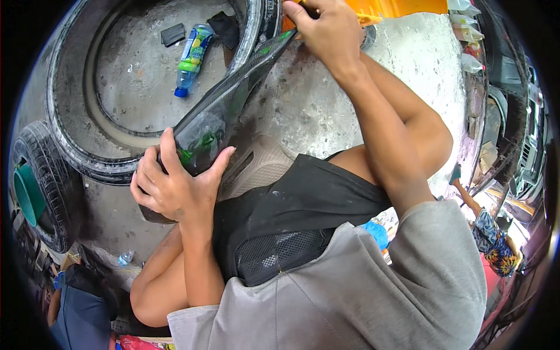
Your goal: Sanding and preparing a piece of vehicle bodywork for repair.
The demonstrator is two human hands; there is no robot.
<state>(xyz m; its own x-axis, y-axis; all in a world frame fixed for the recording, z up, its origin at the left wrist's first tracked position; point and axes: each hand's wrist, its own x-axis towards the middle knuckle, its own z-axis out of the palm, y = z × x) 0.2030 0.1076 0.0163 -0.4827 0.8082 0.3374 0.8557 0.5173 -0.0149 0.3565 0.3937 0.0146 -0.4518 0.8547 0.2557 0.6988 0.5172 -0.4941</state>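
Note:
A flattened black rubber inner tube (230,96) with bright green marks stretches slantwise between my hands, across the near side of a large tire (64,119). My left hand (175,178) grips its lower, wider part, thumb on one side and fingers on the other. A greyish scuffed area shows on the rubber between them. Farther up, my right hand (332,29) is closed at the narrow end of the tube, next to the orange plastic thing (402,7). Its fingertips are partly cut off by the top edge.
Inside the tire's ring lie a bottle with blue cap (192,58) and dark rubber scraps (172,35). A smaller tire (49,186) holding a green basin (29,194) stands at left. Other people are at lower left (84,309) and far right (494,242).

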